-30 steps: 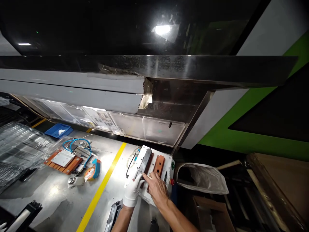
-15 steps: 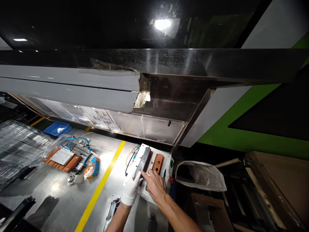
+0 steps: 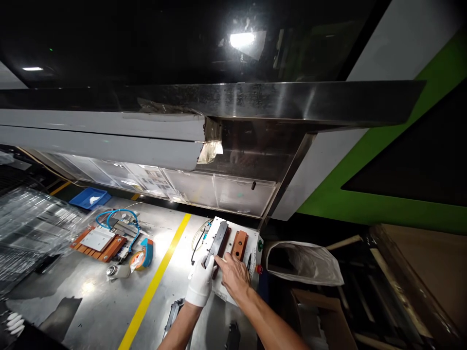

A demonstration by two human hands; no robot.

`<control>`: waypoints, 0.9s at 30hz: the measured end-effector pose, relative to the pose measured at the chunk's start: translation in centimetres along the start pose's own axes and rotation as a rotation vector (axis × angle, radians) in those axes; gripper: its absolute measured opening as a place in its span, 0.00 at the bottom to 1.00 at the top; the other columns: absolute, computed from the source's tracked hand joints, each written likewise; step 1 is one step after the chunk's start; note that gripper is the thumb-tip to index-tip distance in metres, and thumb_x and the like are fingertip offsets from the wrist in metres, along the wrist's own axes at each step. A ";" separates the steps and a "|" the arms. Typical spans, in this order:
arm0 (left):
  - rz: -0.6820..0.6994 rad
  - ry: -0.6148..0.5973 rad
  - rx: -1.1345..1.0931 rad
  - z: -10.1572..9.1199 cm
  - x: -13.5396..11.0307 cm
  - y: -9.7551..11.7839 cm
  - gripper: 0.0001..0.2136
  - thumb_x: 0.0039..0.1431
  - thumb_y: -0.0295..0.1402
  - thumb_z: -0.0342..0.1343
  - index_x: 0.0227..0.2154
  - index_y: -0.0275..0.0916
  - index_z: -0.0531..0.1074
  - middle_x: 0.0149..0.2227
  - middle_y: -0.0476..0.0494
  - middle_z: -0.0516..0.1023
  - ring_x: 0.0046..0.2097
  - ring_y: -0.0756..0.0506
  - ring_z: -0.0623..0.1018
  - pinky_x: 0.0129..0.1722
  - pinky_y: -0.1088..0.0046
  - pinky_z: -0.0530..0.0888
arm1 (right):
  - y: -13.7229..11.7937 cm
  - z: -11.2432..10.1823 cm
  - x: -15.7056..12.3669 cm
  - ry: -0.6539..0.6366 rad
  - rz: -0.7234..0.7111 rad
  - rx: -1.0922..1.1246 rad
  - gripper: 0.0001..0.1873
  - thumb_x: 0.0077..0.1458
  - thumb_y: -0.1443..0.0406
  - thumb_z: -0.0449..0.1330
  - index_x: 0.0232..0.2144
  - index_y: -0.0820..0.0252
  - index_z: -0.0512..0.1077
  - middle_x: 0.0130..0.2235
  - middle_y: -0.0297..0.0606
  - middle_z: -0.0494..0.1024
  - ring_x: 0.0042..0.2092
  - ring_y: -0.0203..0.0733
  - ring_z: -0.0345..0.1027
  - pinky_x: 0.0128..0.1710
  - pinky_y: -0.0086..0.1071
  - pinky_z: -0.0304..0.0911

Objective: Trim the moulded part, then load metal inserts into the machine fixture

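Head view: gloved left hand [image 3: 200, 287] stayed gripping the long black metal bar [image 3: 218, 238]; bare right hand [image 3: 233, 277], open-fingered, still touched its near end.

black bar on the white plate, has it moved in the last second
No. The black bar lies just as before, alongside the orange block on the white plate. Only the camera shifted.

My right hand [image 3: 233, 278] edged up the black bar [image 3: 218, 238] as a co-worker's gloved hand [image 3: 15, 323] entered at lower left.
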State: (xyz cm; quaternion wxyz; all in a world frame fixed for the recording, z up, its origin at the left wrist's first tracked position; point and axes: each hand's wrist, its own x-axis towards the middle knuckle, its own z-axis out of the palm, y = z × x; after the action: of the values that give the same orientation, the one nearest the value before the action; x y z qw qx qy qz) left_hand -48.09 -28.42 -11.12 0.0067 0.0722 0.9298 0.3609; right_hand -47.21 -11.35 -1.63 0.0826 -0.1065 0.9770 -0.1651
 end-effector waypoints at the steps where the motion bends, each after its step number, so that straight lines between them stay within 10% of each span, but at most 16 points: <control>1: 0.001 -0.004 0.017 -0.1 0.1 0.2 0.23 0.61 0.42 0.48 0.53 0.34 0.72 0.56 0.28 0.76 0.59 0.33 0.75 0.58 0.47 0.73 | -0.1 -0.1 0.0 0.006 0.006 0.001 0.26 0.64 0.72 0.46 0.57 0.44 0.69 0.43 0.40 0.75 0.45 0.48 0.72 0.38 0.35 0.64; 8: 0.045 0.019 0.020 -0.5 0.0 0.5 0.23 0.63 0.39 0.47 0.56 0.32 0.71 0.54 0.27 0.78 0.56 0.35 0.77 0.58 0.51 0.74 | 0.8 1.4 -0.5 0.106 0.024 0.027 0.31 0.64 0.74 0.46 0.62 0.41 0.65 0.44 0.39 0.75 0.47 0.46 0.71 0.39 0.32 0.64; 14: 0.223 0.008 0.391 -1.3 1.2 3.1 0.28 0.66 0.43 0.45 0.67 0.43 0.56 0.70 0.30 0.57 0.71 0.31 0.58 0.68 0.45 0.62 | 3.3 0.9 1.1 0.164 0.155 0.058 0.34 0.62 0.76 0.46 0.63 0.39 0.64 0.45 0.38 0.73 0.43 0.41 0.71 0.36 0.29 0.61; 27: 0.108 -0.010 0.672 0.2 5.5 5.8 0.24 0.62 0.29 0.41 0.59 0.31 0.68 0.54 0.19 0.75 0.55 0.28 0.77 0.51 0.48 0.76 | 4.2 -1.5 4.3 0.084 0.029 0.111 0.26 0.62 0.71 0.46 0.52 0.40 0.73 0.42 0.37 0.74 0.45 0.45 0.69 0.36 0.34 0.58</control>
State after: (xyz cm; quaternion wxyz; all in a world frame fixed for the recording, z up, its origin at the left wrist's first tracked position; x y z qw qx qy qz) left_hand -52.73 -23.27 -7.16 -0.0319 0.1212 0.9915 0.0339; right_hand -52.43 -7.99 -2.23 0.0497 -0.0805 0.9704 -0.2222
